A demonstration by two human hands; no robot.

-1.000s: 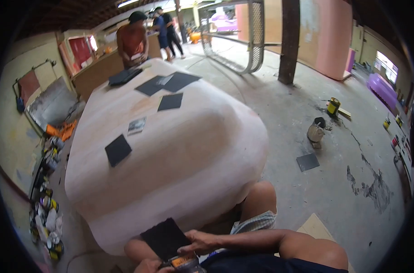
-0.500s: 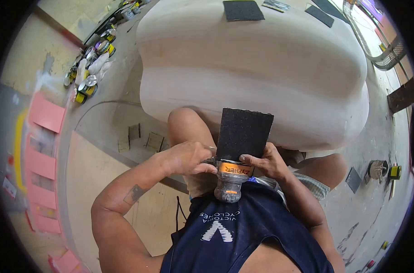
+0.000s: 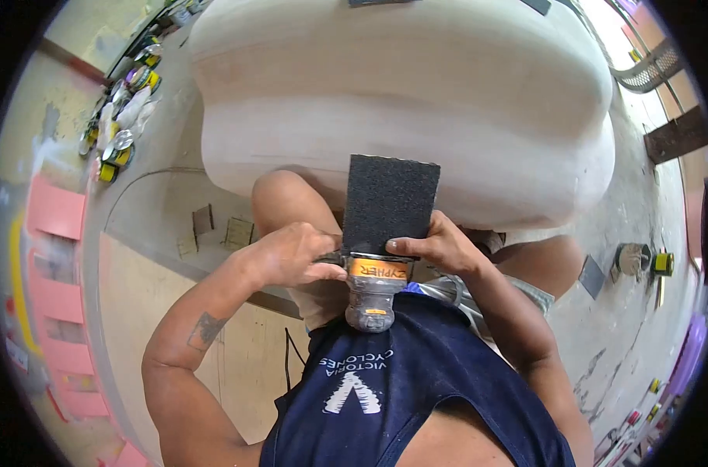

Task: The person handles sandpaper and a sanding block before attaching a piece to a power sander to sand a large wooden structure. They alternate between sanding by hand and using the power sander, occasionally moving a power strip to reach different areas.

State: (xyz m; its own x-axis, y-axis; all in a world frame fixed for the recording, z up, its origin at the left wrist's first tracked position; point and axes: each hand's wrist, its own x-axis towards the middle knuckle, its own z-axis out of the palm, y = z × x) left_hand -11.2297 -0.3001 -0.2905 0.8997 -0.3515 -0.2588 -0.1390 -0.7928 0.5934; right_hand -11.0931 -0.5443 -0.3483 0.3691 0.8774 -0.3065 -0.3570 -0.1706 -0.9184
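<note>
A dark power sander with an orange ZYPHER label lies against my lap, its flat pad end facing away from me. A black sheet of sandpaper stands out from that end, its grit side up. My left hand closes at the sander's left edge, fingers curled and thumb along the side; the exact part under the fingers is hidden. Over on the other side, my right hand pinches the sheet's lower right edge, thumb on top and the other fingers mostly behind it.
A large pale, smooth curved form stands before my knees. Small used sandpaper pieces lie on the floor at left, and a dark sheet at right near a tin. Several paint cans line the left wall near pink panels.
The view has shifted, so the surroundings sit further left and higher. Both hands keep their places on the sander and the sandpaper, with the sheet tilted slightly differently.
</note>
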